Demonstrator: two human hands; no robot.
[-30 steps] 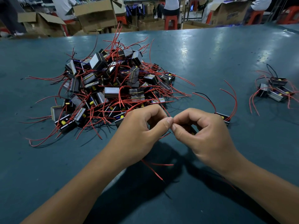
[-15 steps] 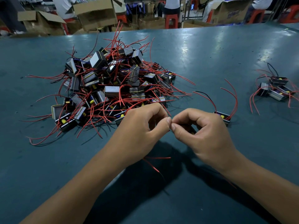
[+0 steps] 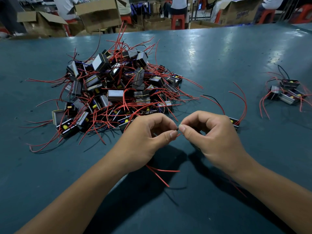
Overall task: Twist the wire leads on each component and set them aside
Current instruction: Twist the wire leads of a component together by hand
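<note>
My left hand and my right hand meet thumb to thumb just above the table, both pinching the tips of thin wire leads. Red leads trail out beneath my left hand; the component they belong to is hidden under my hands. A large pile of small black-and-grey components with red leads lies just beyond my left hand. One component with long red leads sits right behind my right hand. A small group of components lies at the far right.
The work surface is a blue-green table. Beyond its far edge stand cardboard boxes, red stools and seated people.
My hands have stayed in place, fingertips working the wire tips. The red leads under my left hand have shifted slightly.
</note>
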